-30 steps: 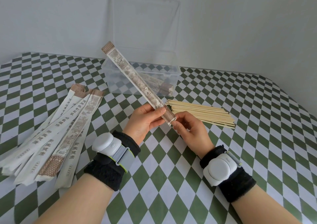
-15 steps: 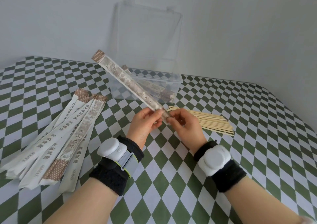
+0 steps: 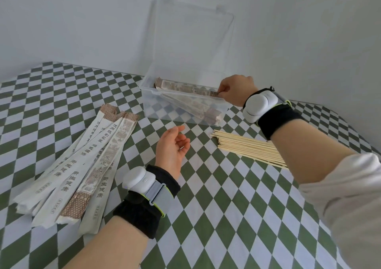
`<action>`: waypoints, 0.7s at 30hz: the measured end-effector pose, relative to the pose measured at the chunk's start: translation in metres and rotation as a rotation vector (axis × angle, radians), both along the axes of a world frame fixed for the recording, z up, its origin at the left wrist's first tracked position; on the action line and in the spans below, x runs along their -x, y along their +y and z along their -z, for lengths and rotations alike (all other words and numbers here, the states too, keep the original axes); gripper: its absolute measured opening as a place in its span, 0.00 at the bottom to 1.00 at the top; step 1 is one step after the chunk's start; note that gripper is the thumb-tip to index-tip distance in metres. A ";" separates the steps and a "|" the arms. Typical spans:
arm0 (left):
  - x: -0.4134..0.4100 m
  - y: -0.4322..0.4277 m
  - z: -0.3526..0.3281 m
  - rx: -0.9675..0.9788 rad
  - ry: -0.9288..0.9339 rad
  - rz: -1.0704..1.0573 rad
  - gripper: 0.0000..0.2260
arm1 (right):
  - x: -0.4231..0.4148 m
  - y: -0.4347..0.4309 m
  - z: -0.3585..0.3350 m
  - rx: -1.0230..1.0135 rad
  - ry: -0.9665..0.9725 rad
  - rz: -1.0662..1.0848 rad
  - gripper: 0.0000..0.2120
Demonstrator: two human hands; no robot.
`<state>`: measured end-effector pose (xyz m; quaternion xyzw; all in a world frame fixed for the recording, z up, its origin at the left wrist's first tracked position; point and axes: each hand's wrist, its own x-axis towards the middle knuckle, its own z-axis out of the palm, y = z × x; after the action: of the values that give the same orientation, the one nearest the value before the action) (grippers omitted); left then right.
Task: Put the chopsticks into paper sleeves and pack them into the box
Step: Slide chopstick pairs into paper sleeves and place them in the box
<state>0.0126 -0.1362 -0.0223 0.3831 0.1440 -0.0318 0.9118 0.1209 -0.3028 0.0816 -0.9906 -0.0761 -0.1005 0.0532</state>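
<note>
My right hand (image 3: 235,90) pinches the near end of a filled paper sleeve (image 3: 185,88) that lies across the top of the clear plastic box (image 3: 156,108). Other filled sleeves (image 3: 198,107) lean inside the box. My left hand (image 3: 172,148) hovers palm up and empty over the table, between the empty sleeves (image 3: 82,161) fanned out at the left and the bare bamboo chopsticks (image 3: 247,147) piled at the right. The box lid (image 3: 191,42) stands upright against the wall.
The table carries a green and white checkered cloth (image 3: 216,217). A plain wall (image 3: 82,21) rises just behind the box. Both wrists wear black bands with white devices.
My right hand carried the filled sleeve from in front of me up to the box and laid it across the top. My left hand let go of it and dropped back, open.
</note>
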 end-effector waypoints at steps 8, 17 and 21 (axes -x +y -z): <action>-0.002 0.000 0.002 -0.012 0.014 -0.008 0.07 | -0.006 0.017 0.017 0.148 0.224 0.031 0.35; -0.001 0.002 0.002 -0.059 0.024 -0.021 0.08 | 0.039 0.003 0.000 -0.471 -0.159 -0.112 0.24; 0.005 -0.001 -0.003 -0.133 -0.015 -0.012 0.07 | 0.088 -0.006 0.036 -0.581 -0.186 -0.099 0.15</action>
<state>0.0079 -0.1372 -0.0194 0.4423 0.1413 -0.0140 0.8855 0.0332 -0.3089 0.0460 -0.9155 -0.0969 -0.2058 0.3319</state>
